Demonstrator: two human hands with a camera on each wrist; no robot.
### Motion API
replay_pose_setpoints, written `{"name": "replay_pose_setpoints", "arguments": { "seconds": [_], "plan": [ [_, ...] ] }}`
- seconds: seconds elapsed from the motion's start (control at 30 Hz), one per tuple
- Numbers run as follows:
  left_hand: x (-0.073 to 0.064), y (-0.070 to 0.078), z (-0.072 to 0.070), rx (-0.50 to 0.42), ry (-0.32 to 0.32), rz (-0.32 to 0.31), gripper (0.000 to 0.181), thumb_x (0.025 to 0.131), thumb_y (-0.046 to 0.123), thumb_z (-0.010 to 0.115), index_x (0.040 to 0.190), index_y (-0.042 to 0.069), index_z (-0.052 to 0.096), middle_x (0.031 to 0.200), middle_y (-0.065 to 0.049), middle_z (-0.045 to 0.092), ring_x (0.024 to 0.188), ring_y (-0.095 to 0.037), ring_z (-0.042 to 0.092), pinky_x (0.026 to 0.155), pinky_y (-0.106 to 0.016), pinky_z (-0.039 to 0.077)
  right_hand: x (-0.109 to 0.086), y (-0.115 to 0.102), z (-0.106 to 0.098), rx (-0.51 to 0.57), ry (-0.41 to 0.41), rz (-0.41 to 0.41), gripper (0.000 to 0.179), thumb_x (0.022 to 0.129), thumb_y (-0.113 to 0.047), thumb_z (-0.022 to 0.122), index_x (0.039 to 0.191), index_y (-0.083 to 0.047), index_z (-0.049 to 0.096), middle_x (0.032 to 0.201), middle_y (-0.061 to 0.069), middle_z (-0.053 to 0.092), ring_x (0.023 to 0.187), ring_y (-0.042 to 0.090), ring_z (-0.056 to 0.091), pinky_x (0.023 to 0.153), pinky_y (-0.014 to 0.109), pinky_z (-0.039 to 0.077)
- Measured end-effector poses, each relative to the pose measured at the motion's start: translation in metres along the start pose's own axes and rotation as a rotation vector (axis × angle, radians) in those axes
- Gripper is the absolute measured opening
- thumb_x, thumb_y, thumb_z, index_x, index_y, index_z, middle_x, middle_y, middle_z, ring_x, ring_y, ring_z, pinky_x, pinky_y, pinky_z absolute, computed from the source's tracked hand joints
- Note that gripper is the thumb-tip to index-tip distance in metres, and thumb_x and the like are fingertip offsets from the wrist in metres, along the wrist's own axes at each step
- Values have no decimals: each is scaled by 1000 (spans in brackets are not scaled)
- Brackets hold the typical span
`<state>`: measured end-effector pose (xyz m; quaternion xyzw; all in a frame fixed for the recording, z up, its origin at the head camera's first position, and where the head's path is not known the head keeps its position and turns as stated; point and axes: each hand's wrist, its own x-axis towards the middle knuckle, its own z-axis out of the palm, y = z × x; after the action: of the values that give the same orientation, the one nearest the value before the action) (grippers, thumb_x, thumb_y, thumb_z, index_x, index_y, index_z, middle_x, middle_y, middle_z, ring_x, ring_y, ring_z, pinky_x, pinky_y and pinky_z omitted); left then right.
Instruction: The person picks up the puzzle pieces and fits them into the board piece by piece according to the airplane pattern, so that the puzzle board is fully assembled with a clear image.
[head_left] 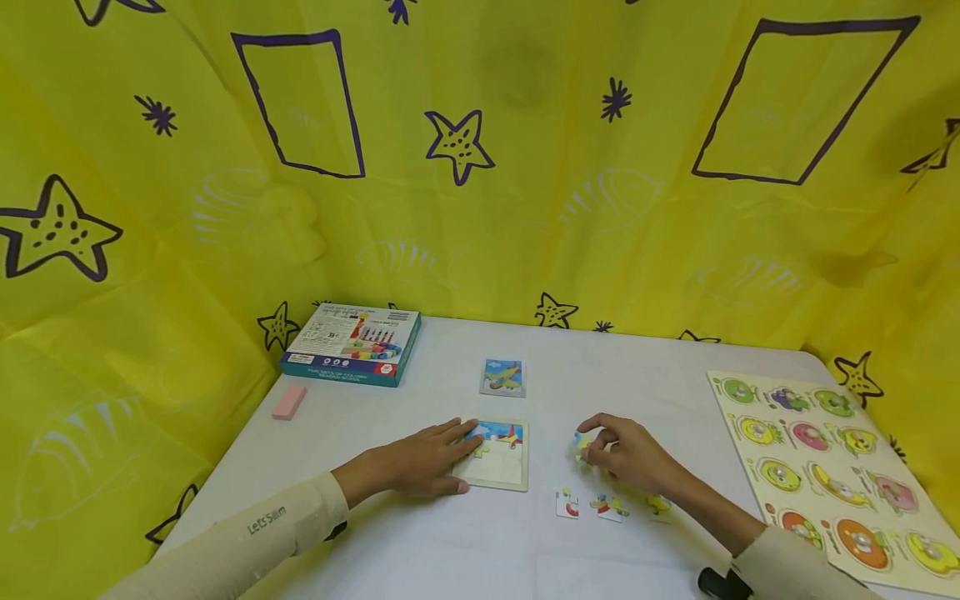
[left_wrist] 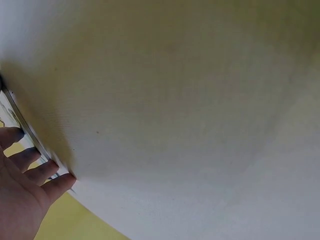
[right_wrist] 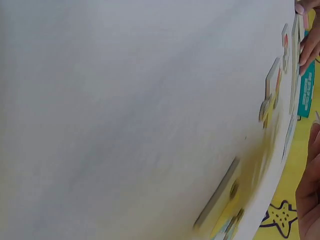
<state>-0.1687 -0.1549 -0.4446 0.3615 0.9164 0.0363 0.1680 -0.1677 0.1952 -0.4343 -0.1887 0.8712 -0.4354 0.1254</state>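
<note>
My left hand (head_left: 427, 457) lies with fingers spread over the left edge of a square wooden puzzle tray (head_left: 491, 485). Along the tray's top are fitted pieces with blue sky and a red tail (head_left: 512, 434); its lower part shows bare wood. To the right of the tray, my right hand (head_left: 630, 454) pinches a blue-and-yellow jigsaw piece (head_left: 581, 443) between thumb and index finger. Nearer me lie loose pieces: one with red (head_left: 567, 503), one with red and yellow (head_left: 606, 507), and a yellow one (head_left: 659, 507) partly under the right wrist.
Beyond the tray lies a small airplane picture card (head_left: 503, 377). At the back left are a boxed set (head_left: 352, 344) and a pink block (head_left: 289, 402). A fruit puzzle board (head_left: 832, 479) covers the right side of the white table (head_left: 600, 375). Yellow cloth (head_left: 525, 233) hangs behind.
</note>
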Motion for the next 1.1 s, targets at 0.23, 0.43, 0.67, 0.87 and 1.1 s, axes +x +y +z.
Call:
{"name": "replay_pose_setpoints", "arguments": {
  "seconds": [0.23,0.43,0.67,0.87,1.1],
  "plan": [
    [-2,2,-2,-14,-2,-5,75,100,52,54,161,18,26,169,-7,18,155,-32,19,123,-48,25,9,-8,11,36,-21,-29,29,93,-7,67,120,2,61,78,8,64,50,13,50,49,22,43],
    [-2,1,0,-18,1,-14,75,100,53,54,161,19,26,169,-6,18,155,-32,19,123,-48,27,15,-12,16,35,-38,-42,27,94,-9,68,117,3,63,78,7,62,49,10,49,48,21,42],
    [-1,0,1,-19,2,-9,75,100,53,54,161,19,26,169,-6,18,155,-32,19,123,-48,26,19,-16,20,74,-47,-63,33,93,-13,71,120,5,64,80,5,62,50,12,49,48,22,41],
    [-1,-1,1,-11,-2,-7,75,100,54,51,161,19,25,169,-6,17,155,-32,18,123,-48,26,23,-17,24,101,-49,-49,33,91,-14,74,117,5,64,78,6,66,49,15,51,48,23,42],
    [-1,1,-1,-9,0,-17,75,99,55,53,161,21,27,169,-5,18,155,-31,20,122,-48,27,29,-19,30,92,-66,-44,33,89,-16,77,114,4,68,84,4,65,53,15,54,49,22,44]
  ]
}}
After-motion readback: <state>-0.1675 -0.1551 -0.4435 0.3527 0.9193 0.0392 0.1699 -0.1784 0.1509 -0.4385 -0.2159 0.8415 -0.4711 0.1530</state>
